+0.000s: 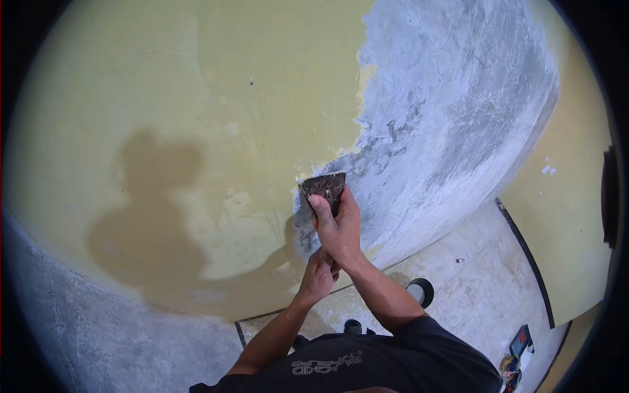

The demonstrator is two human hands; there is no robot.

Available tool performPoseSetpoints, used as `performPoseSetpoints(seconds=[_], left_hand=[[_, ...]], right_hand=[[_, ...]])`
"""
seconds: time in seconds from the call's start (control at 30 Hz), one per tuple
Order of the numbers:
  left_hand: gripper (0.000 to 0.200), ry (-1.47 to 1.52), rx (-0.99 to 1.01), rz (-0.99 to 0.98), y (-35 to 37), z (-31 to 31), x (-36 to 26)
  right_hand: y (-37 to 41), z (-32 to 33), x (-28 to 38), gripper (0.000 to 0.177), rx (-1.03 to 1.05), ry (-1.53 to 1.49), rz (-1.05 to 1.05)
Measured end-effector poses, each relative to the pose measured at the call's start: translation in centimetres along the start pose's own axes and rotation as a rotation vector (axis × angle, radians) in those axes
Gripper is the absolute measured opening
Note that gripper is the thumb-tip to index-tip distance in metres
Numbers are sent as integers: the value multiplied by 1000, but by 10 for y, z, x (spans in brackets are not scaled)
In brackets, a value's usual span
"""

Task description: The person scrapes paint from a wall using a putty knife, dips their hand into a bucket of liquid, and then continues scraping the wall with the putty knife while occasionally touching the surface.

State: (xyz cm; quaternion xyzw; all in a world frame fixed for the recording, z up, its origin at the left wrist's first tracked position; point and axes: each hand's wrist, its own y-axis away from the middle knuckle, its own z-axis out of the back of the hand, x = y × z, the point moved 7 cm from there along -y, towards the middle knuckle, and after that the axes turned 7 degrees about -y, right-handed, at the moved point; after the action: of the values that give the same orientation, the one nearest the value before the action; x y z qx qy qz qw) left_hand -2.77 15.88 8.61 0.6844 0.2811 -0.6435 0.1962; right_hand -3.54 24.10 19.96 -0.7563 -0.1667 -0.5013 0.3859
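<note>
A scraper with a wide, dark, stained blade (325, 188) rests with its edge against the wall, where yellow paint (262, 124) meets bare grey plaster (426, 131). My right hand (337, 226) grips the scraper close behind the blade, its thumb lying along the blade's face. Below it, my left hand (319, 274) is closed round the lower end of the tool, which the fingers mostly hide. Pale flakes cling to both hands and forearms. Ragged paint edges run upward from the blade.
Beyond my right arm, a round black-rimmed container (420, 293) stands on the dusty tiled floor (458, 295). Several items, one a red and black case (519, 340), lie at the lower right. A dark object (609, 196) is at the far right wall.
</note>
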Motion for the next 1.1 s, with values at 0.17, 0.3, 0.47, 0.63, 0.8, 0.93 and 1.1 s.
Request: performPoseSetpoints(seconds=[0.17, 0.3, 0.47, 0.63, 0.8, 0.93, 1.1], left_hand=[[59, 33, -21, 131, 4, -2, -10], [58, 15, 9, 84, 10, 0, -19], [56, 52, 5, 135, 13, -8, -8], [58, -8, 28, 44, -3, -5, -18], [60, 50, 81, 210, 11, -13, -6], [62, -7, 73, 59, -1, -11, -32], [60, 82, 83, 192, 12, -16, -14]], right_hand=[[3, -1, -1, 26, 29, -215, -156], [-5, -7, 20, 22, 20, -185, -179], [7, 3, 0, 23, 12, -184, -263], [-3, -2, 22, 23, -11, -178, -216], [5, 10, 5, 23, -54, -75, -223], [-6, 2, 30, 25, -68, -94, -170], [13, 8, 9, 25, -57, -72, -351]])
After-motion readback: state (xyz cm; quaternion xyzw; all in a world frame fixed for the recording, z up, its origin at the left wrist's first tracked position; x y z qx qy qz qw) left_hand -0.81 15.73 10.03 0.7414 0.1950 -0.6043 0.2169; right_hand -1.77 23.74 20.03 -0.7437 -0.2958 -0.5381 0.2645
